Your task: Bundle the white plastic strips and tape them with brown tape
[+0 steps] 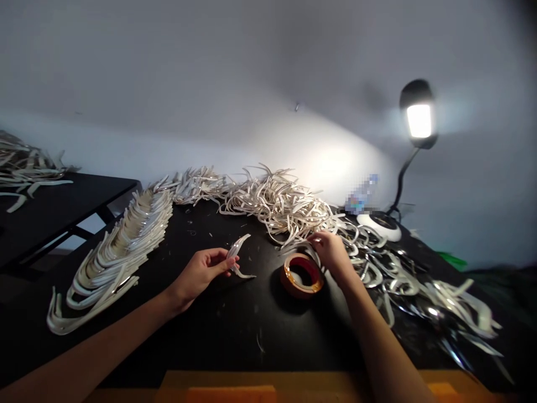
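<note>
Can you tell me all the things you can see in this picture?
held strip: one, silvery white, in the left hand
tape roll: one, orange, on the table between the hands
table: one, black, under the hands
stacked strips: many, white, left on the table
tangled strips: many, white, at the table's back
shiny strips: many, silver, right on the table
side table: one, black, far left
side-table strips: many, white, on the side table
lamp: one, black, lit, back right
lamp base: one, white, back right
bottle: one, blurred, beside the lamp base
left hand: one, holding the strip
right hand: one, above the tape roll
</note>
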The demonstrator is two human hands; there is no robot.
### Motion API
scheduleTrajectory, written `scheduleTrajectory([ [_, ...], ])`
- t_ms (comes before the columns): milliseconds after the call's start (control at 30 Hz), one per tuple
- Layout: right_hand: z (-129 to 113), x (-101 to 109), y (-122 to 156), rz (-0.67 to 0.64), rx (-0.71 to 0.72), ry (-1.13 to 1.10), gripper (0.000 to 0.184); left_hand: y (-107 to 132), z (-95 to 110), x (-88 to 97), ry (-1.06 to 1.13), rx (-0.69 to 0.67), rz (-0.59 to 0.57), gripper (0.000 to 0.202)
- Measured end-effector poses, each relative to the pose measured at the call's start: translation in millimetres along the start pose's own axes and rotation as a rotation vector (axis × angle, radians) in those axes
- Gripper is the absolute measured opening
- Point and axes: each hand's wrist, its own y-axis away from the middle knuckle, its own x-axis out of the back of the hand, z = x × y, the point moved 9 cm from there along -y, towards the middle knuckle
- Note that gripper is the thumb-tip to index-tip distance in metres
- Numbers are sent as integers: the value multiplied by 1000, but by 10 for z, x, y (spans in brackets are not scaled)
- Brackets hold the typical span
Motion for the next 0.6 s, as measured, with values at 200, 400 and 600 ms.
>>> scheduleTrajectory([
  [200,-299,304,68,227,-39,-397,38,5,-115,24,154,81,37,38],
  [400,-670,482,236,445,18,-433,26,8,-72,27,176,53,45,37],
  [600,-211,556,260,648,-255,-935,38,3,-73,23,202,63,46,37],
])
